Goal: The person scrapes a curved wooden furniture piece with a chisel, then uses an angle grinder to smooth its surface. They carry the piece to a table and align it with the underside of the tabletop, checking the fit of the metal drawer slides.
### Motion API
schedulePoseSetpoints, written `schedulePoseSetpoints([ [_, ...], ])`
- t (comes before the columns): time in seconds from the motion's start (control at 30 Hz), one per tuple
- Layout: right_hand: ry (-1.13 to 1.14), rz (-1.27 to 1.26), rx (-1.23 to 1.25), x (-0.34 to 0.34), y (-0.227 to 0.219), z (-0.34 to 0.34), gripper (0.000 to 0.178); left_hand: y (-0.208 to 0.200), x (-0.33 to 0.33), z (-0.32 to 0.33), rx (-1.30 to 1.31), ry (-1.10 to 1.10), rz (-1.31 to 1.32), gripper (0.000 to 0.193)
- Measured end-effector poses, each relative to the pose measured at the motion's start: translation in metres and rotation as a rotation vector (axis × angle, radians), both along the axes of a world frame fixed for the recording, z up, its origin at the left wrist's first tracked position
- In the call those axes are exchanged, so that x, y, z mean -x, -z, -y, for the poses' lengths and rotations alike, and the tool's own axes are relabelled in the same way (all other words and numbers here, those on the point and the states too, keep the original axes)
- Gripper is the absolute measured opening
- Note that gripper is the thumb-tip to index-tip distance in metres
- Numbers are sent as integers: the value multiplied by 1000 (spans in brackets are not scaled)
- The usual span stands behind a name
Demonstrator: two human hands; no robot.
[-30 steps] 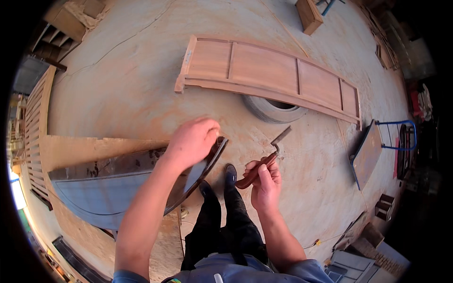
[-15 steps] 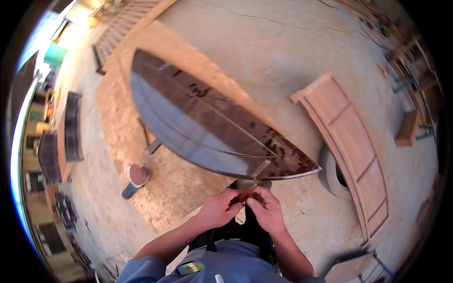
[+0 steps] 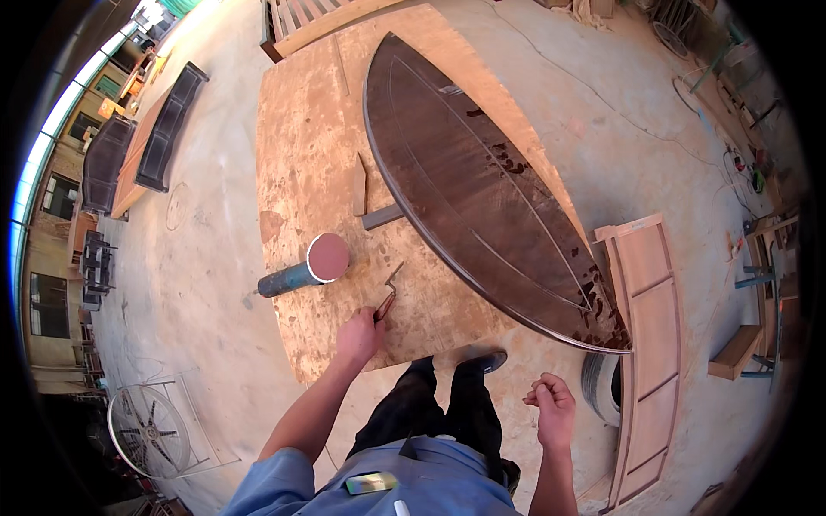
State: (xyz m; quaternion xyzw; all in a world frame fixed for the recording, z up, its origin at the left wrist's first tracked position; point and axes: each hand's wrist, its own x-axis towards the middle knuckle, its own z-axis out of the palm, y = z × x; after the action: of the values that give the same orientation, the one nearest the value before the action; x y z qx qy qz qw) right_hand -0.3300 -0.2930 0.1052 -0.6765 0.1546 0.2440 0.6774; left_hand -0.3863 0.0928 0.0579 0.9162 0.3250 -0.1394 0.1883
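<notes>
My left hand is closed around the handle of a small trowel with a reddish-brown handle and a thin, bent metal neck. It holds the tool low over the near part of a stained plywood board. To the right, my right hand hangs apart from the board, fingers curled in; whether anything is in them is hidden. A dark brown leaf-shaped wooden panel lies across the board, with pale lines and dark blotches on it. Left of the trowel lies a blue sander with a round reddish disc.
A grey wooden block sticks out from under the panel. On the right, a curved framed wooden panel leans by a tyre. A spoked wheel stands at lower left. Dark curved panels lie at far left. A cable crosses the floor.
My hands, together on the trowel before, have parted. The left has carried it left over the board; the right has moved away to the right. The view has shifted.
</notes>
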Motion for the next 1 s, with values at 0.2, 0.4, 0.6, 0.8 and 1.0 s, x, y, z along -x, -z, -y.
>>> schedulePoseSetpoints([
  [0.2, 46, -51, 24, 64, 1, -41, 24, -32, 23, 8, 276, 8, 323, 32],
  [0.4, 15, -171, -56, 124, -5, -89, 26, -37, 139, 56, 1407, -199, -246, 39],
  [0.6, -15, -129, -20, 136, -20, -75, 18, -70, 164, 49, 1491, -228, -215, 35],
  [0.8, 92, 298, -101, 130, -89, -6, 15, -59, 186, 57, 1480, -586, 30, 10],
  [1.0, -54, 252, -1296, 176, -239, 24, 45, -112, 158, 89, 1358, -397, 149, 5],
])
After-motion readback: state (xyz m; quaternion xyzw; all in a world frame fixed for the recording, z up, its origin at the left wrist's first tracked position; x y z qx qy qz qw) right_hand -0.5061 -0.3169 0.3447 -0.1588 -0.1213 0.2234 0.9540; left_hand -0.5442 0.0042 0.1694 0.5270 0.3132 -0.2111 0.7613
